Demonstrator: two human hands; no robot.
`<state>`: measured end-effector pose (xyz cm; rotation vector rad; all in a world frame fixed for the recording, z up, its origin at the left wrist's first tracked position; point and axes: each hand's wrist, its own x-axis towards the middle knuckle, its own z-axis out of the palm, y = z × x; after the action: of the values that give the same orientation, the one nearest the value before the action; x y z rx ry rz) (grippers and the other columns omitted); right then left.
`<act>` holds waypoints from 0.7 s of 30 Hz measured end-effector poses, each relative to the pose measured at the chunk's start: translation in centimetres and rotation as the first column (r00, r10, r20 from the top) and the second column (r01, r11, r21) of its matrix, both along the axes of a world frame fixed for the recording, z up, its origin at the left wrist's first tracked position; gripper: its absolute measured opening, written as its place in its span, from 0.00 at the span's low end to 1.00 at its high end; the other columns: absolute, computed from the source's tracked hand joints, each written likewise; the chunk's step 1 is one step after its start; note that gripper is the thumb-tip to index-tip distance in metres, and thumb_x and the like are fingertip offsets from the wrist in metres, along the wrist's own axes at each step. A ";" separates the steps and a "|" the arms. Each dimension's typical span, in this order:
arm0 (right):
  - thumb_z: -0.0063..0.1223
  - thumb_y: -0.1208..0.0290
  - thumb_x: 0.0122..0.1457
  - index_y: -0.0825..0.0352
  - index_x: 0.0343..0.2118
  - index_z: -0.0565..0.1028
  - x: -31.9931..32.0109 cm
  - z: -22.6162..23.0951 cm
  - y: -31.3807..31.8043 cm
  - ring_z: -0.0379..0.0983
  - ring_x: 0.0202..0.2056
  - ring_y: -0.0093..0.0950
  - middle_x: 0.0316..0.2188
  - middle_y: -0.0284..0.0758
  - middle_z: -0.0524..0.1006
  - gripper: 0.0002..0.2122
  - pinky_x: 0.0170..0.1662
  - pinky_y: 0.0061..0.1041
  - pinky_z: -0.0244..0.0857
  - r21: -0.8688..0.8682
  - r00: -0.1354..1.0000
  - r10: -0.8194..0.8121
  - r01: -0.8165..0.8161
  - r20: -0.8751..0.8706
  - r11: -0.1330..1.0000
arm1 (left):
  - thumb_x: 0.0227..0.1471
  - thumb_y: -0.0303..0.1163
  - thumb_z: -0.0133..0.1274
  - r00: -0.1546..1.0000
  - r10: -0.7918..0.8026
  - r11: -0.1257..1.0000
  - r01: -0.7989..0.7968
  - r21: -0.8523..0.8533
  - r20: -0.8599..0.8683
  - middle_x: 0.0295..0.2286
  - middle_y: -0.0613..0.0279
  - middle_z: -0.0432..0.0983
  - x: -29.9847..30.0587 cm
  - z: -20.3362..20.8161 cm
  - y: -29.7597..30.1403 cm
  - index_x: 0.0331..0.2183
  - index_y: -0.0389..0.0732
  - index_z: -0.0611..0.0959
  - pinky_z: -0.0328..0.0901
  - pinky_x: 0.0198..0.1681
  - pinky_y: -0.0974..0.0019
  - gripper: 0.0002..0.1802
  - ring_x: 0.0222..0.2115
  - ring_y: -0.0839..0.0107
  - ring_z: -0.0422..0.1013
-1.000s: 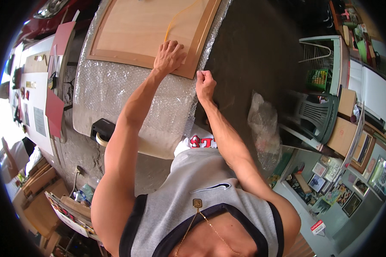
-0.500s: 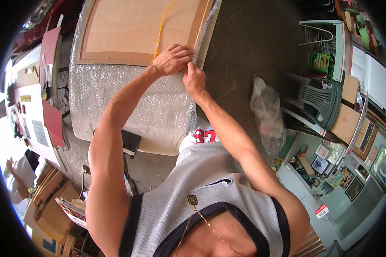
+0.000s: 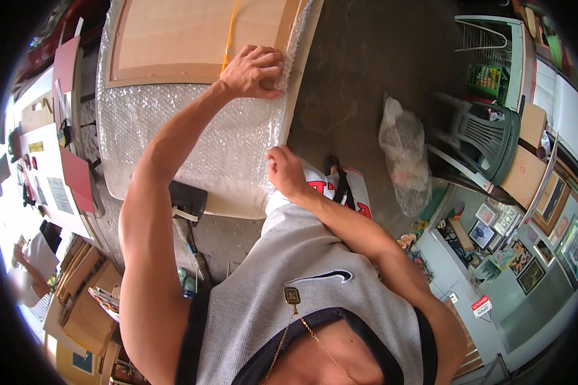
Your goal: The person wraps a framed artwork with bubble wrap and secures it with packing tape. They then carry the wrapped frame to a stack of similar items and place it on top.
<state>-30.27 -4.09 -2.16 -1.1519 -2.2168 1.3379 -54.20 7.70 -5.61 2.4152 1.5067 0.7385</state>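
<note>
A flat framed panel [image 3: 173, 38] with a brown taped border lies back-up on bubble wrap [image 3: 180, 128], over a pale padded table [image 3: 228, 205]. A yellow cord [image 3: 230, 38] runs along the panel. My left hand [image 3: 252, 72] rests at the panel's near right corner, its fingers curled onto the edge of the wrap. Closer to my body, my right hand [image 3: 285, 172] is closed in a pinch at the wrap's near right edge. Its fingertips partly hide what they grip.
A crumpled clear plastic bag [image 3: 401, 154] lies on the floor to the right, before a dark green plastic chair [image 3: 488, 138]. Boards [image 3: 74, 173] stand at the left. A black object [image 3: 187, 200] sits at the table's near edge. Another person [image 3: 35, 269] is at far left.
My right hand has left the panel's corner and come down toward my body along the wrap's right edge. The left hand stays at the corner. The view has shifted slightly.
</note>
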 end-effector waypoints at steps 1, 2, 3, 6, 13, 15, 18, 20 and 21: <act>0.49 0.87 0.43 0.66 0.34 0.67 -0.1 0.0 -0.4 0.69 0.29 0.42 0.29 0.41 0.69 0.14 0.31 0.38 0.64 -0.006 0.999 0.034 -0.034 -0.020 0.999 | 0.34 0.53 0.61 1.000 -0.004 1.000 0.004 -0.006 -0.016 0.44 0.70 0.69 0.0 0.0 0.0 0.31 0.50 0.77 0.56 0.51 0.57 0.23 0.50 0.69 0.62; 0.47 0.89 0.43 0.66 0.34 0.68 -0.2 0.1 -0.7 0.69 0.28 0.41 0.29 0.41 0.69 0.14 0.30 0.37 0.64 -0.011 0.997 0.067 -0.067 -0.040 0.998 | 0.34 0.53 0.61 1.000 0.000 1.000 -0.001 -0.006 -0.027 0.44 0.70 0.69 0.0 -0.1 0.0 0.32 0.50 0.77 0.56 0.51 0.57 0.23 0.50 0.68 0.62; 0.50 0.86 0.41 0.67 0.38 0.67 -0.2 0.1 -0.9 0.69 0.27 0.40 0.30 0.41 0.67 0.18 0.28 0.35 0.64 0.079 0.990 0.122 -0.116 -0.065 0.990 | 0.34 0.53 0.61 0.999 0.003 1.000 -0.003 -0.004 -0.033 0.44 0.70 0.69 0.1 -0.1 0.0 0.32 0.50 0.77 0.56 0.51 0.57 0.24 0.50 0.68 0.62; 0.56 0.83 0.40 0.67 0.44 0.63 0.5 0.6 -2.2 0.68 0.26 0.36 0.33 0.40 0.65 0.24 0.28 0.32 0.64 0.126 0.996 -0.087 0.090 -0.029 0.988 | 0.33 0.53 0.61 0.999 0.007 1.000 -0.007 -0.005 -0.039 0.45 0.70 0.69 0.1 -0.3 -0.1 0.32 0.50 0.77 0.56 0.51 0.57 0.25 0.50 0.68 0.62; 0.54 0.80 0.44 0.68 0.48 0.57 1.8 1.4 -4.2 0.71 0.28 0.39 0.27 0.41 0.72 0.27 0.31 0.33 0.65 -0.410 0.976 0.060 0.033 0.210 0.911 | 0.32 0.53 0.62 0.999 0.009 1.000 -0.009 0.001 -0.052 0.47 0.70 0.68 0.1 -0.8 0.0 0.33 0.50 0.77 0.56 0.51 0.56 0.25 0.50 0.68 0.61; 0.51 0.81 0.46 0.68 0.47 0.61 1.5 2.0 -4.5 0.71 0.29 0.41 0.30 0.44 0.74 0.23 0.31 0.36 0.63 -0.224 0.978 0.193 -0.172 0.076 0.959 | 0.31 0.51 0.63 0.998 0.008 1.000 -0.008 0.003 -0.063 0.47 0.70 0.68 0.1 -0.9 0.0 0.32 0.51 0.77 0.57 0.50 0.57 0.24 0.50 0.68 0.62; 0.52 0.81 0.44 0.68 0.46 0.63 1.5 2.7 -4.2 0.71 0.31 0.41 0.29 0.41 0.73 0.22 0.32 0.39 0.62 -0.017 0.962 0.266 -0.267 -0.057 0.963 | 0.31 0.50 0.63 0.998 0.014 1.000 -0.013 0.013 -0.065 0.47 0.70 0.68 0.2 -0.9 -0.1 0.32 0.51 0.77 0.57 0.50 0.57 0.24 0.50 0.68 0.62; 0.57 0.77 0.46 0.67 0.48 0.61 1.7 2.8 -4.0 0.71 0.35 0.40 0.30 0.39 0.72 0.25 0.32 0.40 0.62 0.058 0.983 0.174 -0.177 0.052 0.982 | 0.31 0.50 0.62 0.998 0.015 1.000 -0.015 0.012 -0.066 0.47 0.70 0.68 0.2 -0.9 -0.1 0.32 0.51 0.77 0.57 0.50 0.57 0.23 0.50 0.69 0.62; 0.58 0.75 0.46 0.67 0.49 0.60 1.8 2.7 -3.9 0.71 0.36 0.40 0.30 0.38 0.72 0.26 0.32 0.40 0.62 0.021 0.992 0.088 -0.090 0.087 0.996 | 0.31 0.50 0.62 0.998 0.012 1.000 -0.013 -0.001 -0.064 0.47 0.70 0.68 0.2 -0.8 -0.1 0.31 0.51 0.77 0.57 0.50 0.57 0.23 0.50 0.69 0.62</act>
<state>-28.45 -8.00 0.53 -1.1348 -2.3648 1.3134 -54.04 7.61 -6.45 2.4531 1.5466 0.6688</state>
